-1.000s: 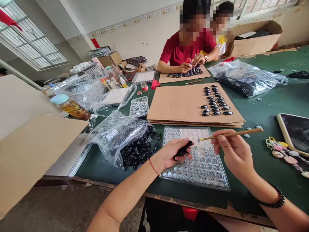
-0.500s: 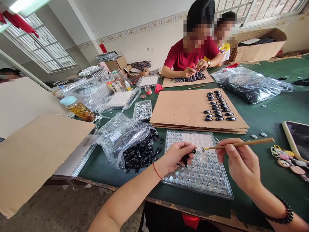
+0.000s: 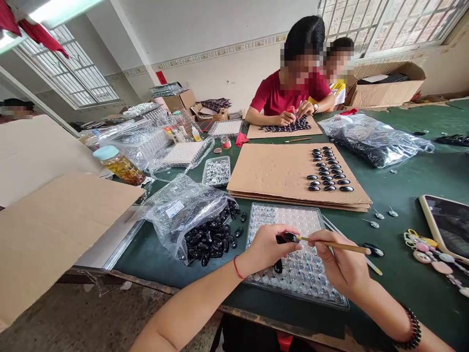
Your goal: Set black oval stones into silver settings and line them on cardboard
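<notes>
Black oval beads (image 3: 210, 234) spill from a clear plastic bag (image 3: 183, 208) near the table's front edge, and one such black bead (image 3: 284, 238) is pinched in the left hand (image 3: 266, 247) over the clear tray (image 3: 293, 220) of small round stones. A thin wooden stick (image 3: 335, 244), grasped in the right hand (image 3: 339, 264), is touched to that bead, so a stone appears to be being set; a steady, fine placement is judged to come next. Cardboard sheets (image 3: 274, 171) with finished beads (image 3: 328, 168) lie at the middle of the green table (image 3: 421, 176), where other people work at the far edge below barred windows.

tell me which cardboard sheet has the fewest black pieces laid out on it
The bare cardboard sheet at the far left holds none. The stacked sheet ahead carries short rows of black pieces; the co-worker's sheet holds many more.
</notes>
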`<state>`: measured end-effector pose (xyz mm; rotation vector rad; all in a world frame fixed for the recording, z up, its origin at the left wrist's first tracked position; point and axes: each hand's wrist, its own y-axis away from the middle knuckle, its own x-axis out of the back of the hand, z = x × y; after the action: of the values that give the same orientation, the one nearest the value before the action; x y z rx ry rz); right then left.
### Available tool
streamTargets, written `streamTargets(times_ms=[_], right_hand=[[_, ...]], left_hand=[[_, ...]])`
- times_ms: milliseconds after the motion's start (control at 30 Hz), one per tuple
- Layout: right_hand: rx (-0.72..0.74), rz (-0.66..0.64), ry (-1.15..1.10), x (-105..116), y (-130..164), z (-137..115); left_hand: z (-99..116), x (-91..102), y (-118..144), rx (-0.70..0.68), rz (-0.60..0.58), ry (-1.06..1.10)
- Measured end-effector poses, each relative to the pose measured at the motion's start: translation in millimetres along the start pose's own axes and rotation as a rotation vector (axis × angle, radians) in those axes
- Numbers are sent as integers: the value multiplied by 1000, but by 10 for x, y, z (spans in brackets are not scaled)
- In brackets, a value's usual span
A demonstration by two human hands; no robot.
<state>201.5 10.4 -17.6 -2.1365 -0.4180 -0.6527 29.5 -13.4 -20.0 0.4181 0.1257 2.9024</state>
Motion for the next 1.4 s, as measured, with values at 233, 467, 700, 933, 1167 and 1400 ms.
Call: streamTargets(times_ms=[233, 467, 700, 933, 1167, 1400], right_hand=[[28, -57, 4, -12, 18, 5], [30, -112, 3, -9, 13, 0], [-29, -148, -104, -90, 35, 39], [-827, -4, -1097, -85, -148, 93], [-895, 138, -1304, 5, -232, 126], [-870, 136, -1247, 48, -258, 44]], left_hand=[[41, 18, 8, -45, 21, -72], [48, 10, 9, -39, 29, -102], [-2, -36, -3, -14, 51, 13], [66, -45, 4, 96, 26, 270], [74, 58, -68, 331, -2, 632], [80, 96, -96, 271, 93, 742]])
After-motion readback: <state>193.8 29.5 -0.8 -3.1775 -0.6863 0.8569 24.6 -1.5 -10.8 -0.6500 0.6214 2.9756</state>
